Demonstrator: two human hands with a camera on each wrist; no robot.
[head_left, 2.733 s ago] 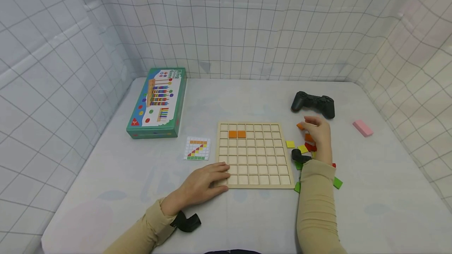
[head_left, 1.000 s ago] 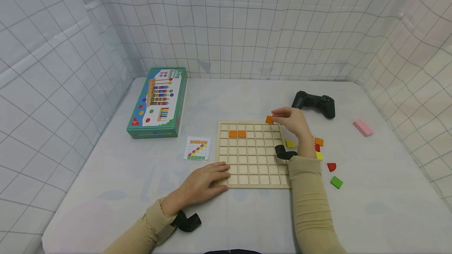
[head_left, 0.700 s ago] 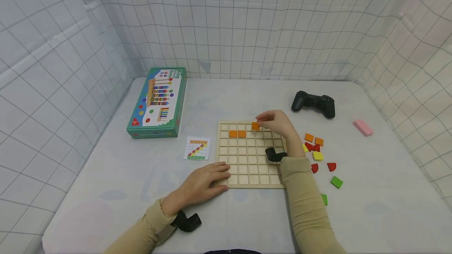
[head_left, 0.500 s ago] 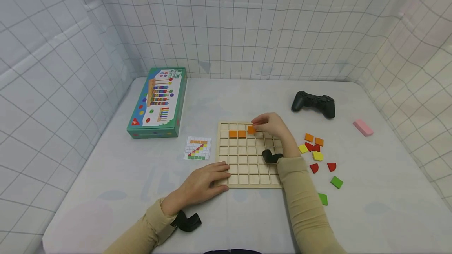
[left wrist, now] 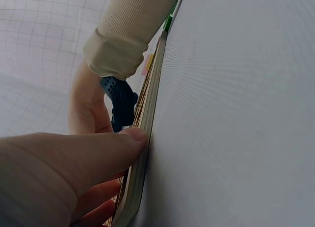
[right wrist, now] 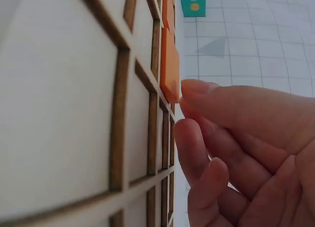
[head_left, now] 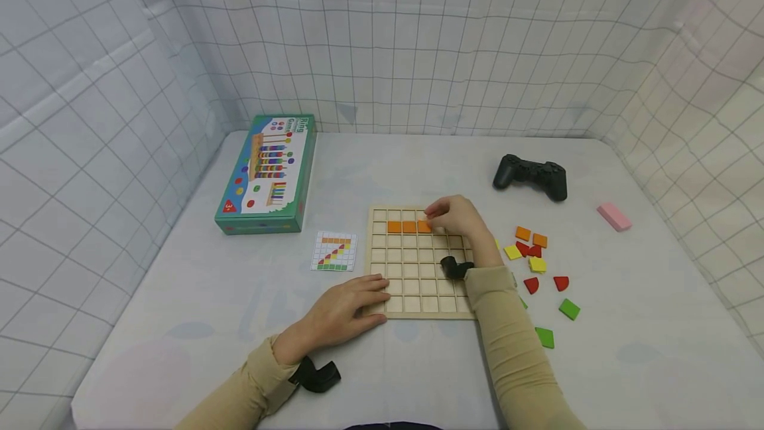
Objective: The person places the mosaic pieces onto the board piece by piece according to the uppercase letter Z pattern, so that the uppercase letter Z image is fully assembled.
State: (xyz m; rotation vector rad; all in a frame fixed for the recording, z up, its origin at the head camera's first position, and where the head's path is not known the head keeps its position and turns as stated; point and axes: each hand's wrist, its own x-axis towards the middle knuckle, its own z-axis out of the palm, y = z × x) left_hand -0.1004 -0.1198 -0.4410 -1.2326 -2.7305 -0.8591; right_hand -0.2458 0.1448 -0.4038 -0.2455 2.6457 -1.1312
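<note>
A wooden grid board (head_left: 429, 315) lies on the table in the head view. Two orange square tiles (head_left: 402, 227) sit in neighbouring cells of its second row. My right hand (head_left: 458, 216) pinches a third orange square tile (head_left: 424, 226) by its edge, in line with the other two. In the right wrist view, thumb and forefinger meet at the corner of this tile (right wrist: 170, 69). My left hand (head_left: 346, 310) rests on the board's near left corner, fingers extended over the cells, thumb (left wrist: 113, 150) against its edge in the left wrist view.
Left of the board lies a pattern card (head_left: 333, 251), with a green game box (head_left: 265, 174) behind it. Right of it are loose orange tiles (head_left: 522, 233), yellow tiles (head_left: 537, 265), red pieces (head_left: 561, 283) and green tiles (head_left: 570, 309). A black game controller (head_left: 530, 176) and pink block (head_left: 614, 216) lie beyond.
My right hand has carried the orange tile from the loose pieces leftward over the board and lowered it beside the other two. My left hand has stayed at the board's corner.
</note>
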